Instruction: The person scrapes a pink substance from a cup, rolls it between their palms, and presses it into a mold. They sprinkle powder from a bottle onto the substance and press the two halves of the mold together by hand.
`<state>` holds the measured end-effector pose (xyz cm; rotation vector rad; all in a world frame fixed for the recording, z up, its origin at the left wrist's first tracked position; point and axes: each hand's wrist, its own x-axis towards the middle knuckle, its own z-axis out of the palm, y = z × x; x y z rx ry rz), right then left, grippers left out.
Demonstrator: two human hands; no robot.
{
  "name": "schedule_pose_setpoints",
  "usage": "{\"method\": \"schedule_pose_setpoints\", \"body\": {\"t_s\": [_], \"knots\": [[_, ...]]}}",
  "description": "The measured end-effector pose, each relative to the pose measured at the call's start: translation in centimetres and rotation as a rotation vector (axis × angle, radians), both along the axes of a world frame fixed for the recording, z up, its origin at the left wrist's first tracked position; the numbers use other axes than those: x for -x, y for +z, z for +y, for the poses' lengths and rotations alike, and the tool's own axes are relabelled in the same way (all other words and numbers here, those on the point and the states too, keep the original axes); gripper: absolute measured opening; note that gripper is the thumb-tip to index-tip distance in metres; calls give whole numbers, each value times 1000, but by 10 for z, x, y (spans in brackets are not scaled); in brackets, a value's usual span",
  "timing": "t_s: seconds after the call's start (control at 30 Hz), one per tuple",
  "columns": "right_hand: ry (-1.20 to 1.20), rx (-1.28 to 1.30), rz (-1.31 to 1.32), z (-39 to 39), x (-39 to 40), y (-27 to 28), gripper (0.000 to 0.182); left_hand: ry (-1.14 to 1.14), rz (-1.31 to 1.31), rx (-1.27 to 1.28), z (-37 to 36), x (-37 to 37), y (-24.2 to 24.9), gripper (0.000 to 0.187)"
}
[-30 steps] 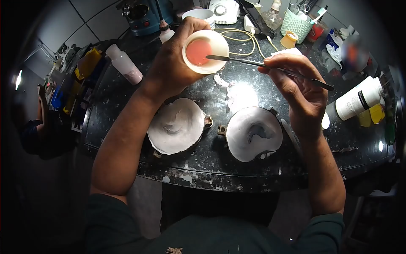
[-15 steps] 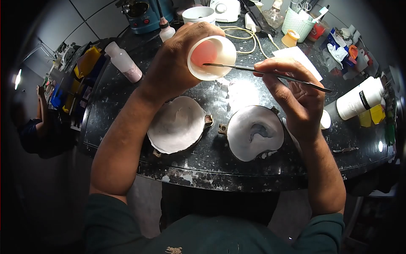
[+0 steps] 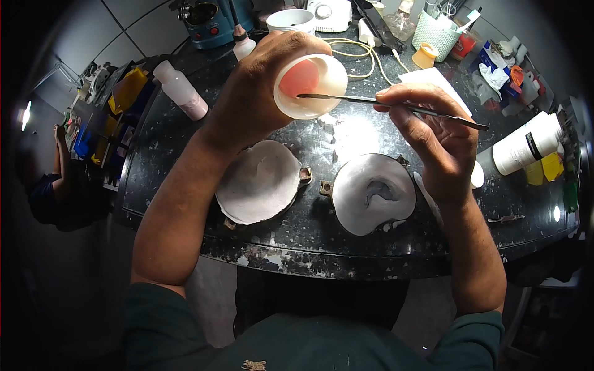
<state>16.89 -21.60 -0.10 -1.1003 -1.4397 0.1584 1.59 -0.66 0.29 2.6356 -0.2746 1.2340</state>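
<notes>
My left hand [image 3: 263, 80] is wrapped round a white cup [image 3: 331, 77], tilted so that its mouth faces me. Pink material [image 3: 300, 79] lies inside it. Between the thumb and fingers of my right hand [image 3: 436, 139] is a thin metal spatula [image 3: 359, 99], whose blade tip reaches into the cup near the pink material. Below the hands, two round metal flasks filled with white plaster rest on the bench: the left flask [image 3: 260, 182] has a fairly smooth surface, and the right flask [image 3: 374, 195] has a grey curved hollow in the middle.
On the dark, stained bench [image 3: 297, 247] a bottle with pink powder [image 3: 179, 91] stands at left. A large white bottle [image 3: 526, 143] leans at right. Behind are a white bowl [image 3: 291, 21], a cable [image 3: 371, 59] and a tool basket [image 3: 436, 36]. Another person [image 3: 55, 179] is at far left.
My right hand and the spatula have shifted very slightly to the right. The cup is tipped marginally differently; the flasks have stayed in place.
</notes>
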Motion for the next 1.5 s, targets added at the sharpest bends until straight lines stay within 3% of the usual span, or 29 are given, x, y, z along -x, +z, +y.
{"method": "schedule_pose_setpoints", "body": {"t_s": [1.5], "knots": [[40, 9, 43, 1, -4, -2, 19, -14, -20, -10, -4, 0, 2, 57]]}}
